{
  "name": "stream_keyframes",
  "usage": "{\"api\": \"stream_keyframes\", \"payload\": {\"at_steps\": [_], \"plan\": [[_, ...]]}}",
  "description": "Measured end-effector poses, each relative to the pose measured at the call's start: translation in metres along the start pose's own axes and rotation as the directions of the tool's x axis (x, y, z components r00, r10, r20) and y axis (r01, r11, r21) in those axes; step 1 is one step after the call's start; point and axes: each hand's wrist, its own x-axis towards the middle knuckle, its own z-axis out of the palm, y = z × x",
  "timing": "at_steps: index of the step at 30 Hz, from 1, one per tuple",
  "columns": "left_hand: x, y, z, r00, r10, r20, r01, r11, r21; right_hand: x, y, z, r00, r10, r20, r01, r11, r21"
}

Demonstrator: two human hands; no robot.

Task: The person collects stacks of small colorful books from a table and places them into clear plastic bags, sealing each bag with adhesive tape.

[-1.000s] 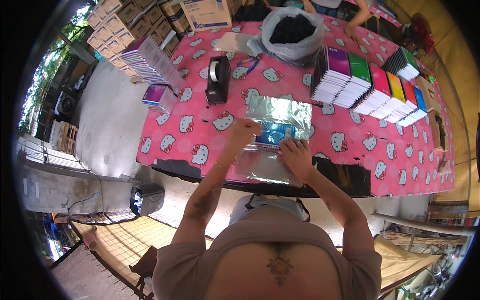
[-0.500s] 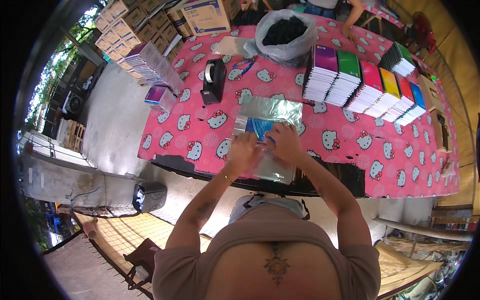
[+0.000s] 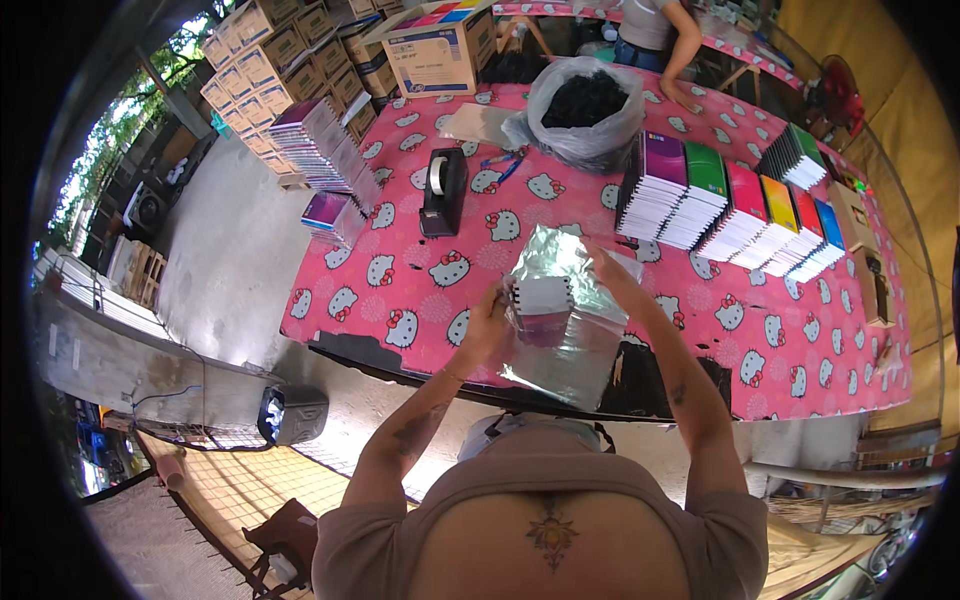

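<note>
In front of me on the pink table lies a small set of spiral notebooks (image 3: 543, 297), its white page edges and a purple cover showing. Shiny clear plastic bags (image 3: 565, 370) lie under and around it; I cannot tell whether the set is fully inside one. My left hand (image 3: 488, 318) grips the set's left side, fingers closed on it through or beside the plastic. At the upper right of the set, my right hand (image 3: 608, 272) pinches the clear plastic, its fingertips partly hidden by glare.
Beyond my hands stand a black tape dispenser (image 3: 443, 195), pens (image 3: 508, 163) and a plastic sack of black pieces (image 3: 585, 120). Notebook stacks (image 3: 690, 205) line the right; wrapped ones (image 3: 320, 150) stand left. Cartons (image 3: 435, 58) and another person's arm (image 3: 683, 60) are at the back.
My hands were close together over a blue cover; now they are apart, with the right one farther up and right. White page edges and purple now show. The view has shifted slightly.
</note>
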Motion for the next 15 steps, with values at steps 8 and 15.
{"api": "stream_keyframes", "payload": {"at_steps": [8, 15], "plan": [[0.168, -0.058, -0.143, 0.921, -0.216, -0.324, 0.290, 0.935, 0.202, -0.055, -0.086, 0.034, 0.807, -0.555, 0.201, 0.500, 0.462, -0.733], [0.182, -0.085, -0.139, 0.950, -0.286, -0.122, 0.243, 0.929, -0.281, -0.059, -0.097, 0.084, 0.822, -0.561, 0.096, 0.400, 0.449, -0.799]]}}
